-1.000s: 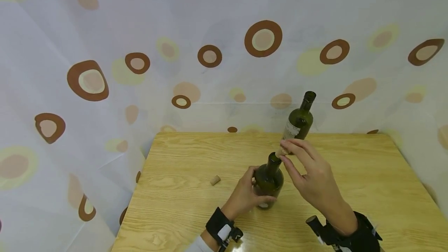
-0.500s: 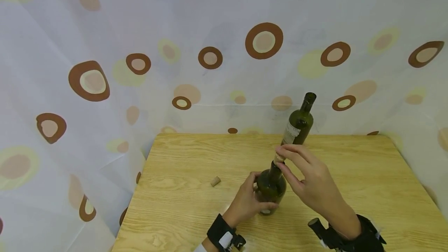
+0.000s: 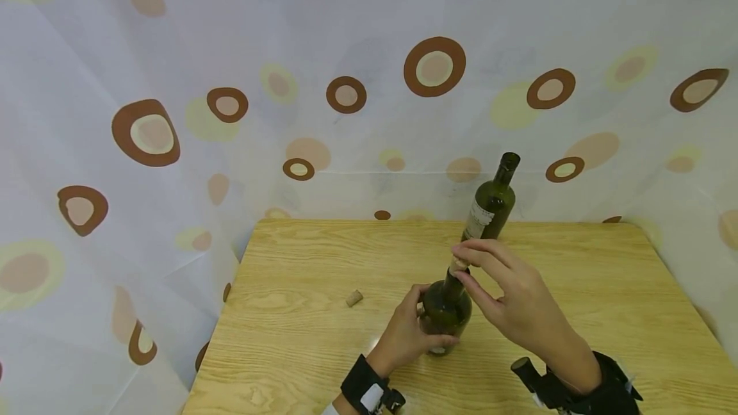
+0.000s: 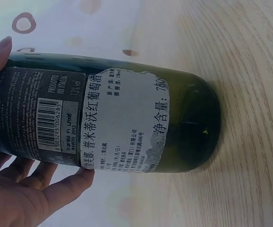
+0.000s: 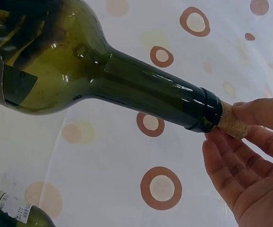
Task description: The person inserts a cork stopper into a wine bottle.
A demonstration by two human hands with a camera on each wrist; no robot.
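Note:
A dark green wine bottle stands near the table's middle, its neck toward my right hand. Fingers and thumb of my left hand wrap round its body; the left wrist view shows its dark and white back labels. My right hand pinches a cork between thumb and fingertips. One end of that cork sits in the bottle's mouth, and the rest sticks out above the rim. The other right fingers extend beside the neck's end.
Behind the right hand stands a second green wine bottle, partly hidden by that hand. A loose cork lies on the wooden table left of the left hand. A patterned curtain hangs behind the table.
My right hand has brought the cork from beside the bottle's rim into its mouth. The held bottle has shifted slightly toward me. Over the last half second both hands stay nearly still.

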